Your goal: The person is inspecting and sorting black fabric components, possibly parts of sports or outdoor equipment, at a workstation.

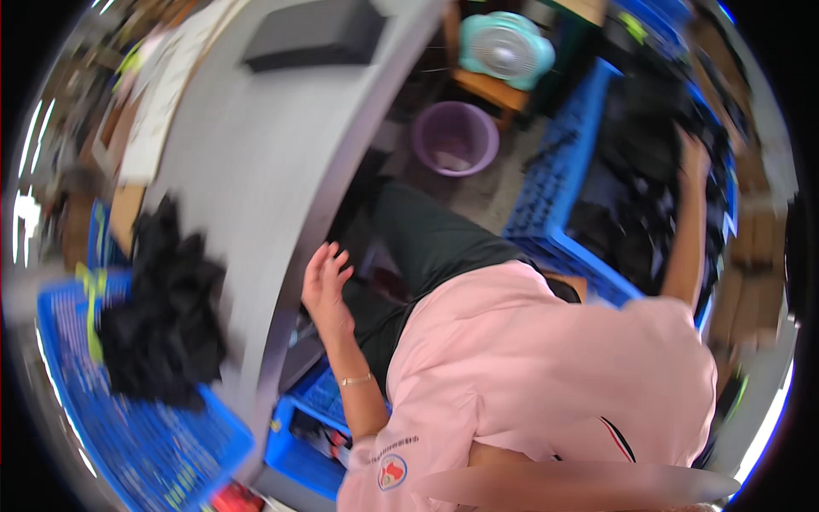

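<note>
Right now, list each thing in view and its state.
Left hand: open, empty, beside the grey table edge.
Right hand: reaching into black garments in the blue plastic crate; grip unclear.
Purple plastic bucket: upright.
Black cloth pile: heaped on blue plastic basket.

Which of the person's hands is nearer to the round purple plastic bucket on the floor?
The left hand: it hovers open by the grey table edge, below and left of the round purple plastic bucket. The right hand reaches into dark cloth in the blue plastic crate, farther right.
</note>
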A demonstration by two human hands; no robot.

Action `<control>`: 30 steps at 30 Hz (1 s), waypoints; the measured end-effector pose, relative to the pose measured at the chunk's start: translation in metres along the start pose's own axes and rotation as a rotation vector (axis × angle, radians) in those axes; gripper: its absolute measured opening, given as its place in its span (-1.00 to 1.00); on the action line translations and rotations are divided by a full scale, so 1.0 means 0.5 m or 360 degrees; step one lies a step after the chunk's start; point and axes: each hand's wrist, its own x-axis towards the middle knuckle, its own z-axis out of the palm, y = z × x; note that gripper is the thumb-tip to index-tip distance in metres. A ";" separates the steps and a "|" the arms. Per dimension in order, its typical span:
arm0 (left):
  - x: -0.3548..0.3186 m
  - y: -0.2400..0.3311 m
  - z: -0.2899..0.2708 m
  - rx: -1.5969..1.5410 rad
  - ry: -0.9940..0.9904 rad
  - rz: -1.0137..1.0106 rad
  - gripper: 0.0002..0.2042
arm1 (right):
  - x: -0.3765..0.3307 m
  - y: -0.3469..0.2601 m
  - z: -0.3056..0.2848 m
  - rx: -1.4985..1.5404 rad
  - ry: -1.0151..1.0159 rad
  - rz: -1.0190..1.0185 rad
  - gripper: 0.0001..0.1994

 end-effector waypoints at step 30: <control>0.300 0.206 -0.517 0.1131 0.2151 0.0871 -0.37 | -0.462 -0.974 0.191 0.1049 -0.1473 -0.1864 -0.33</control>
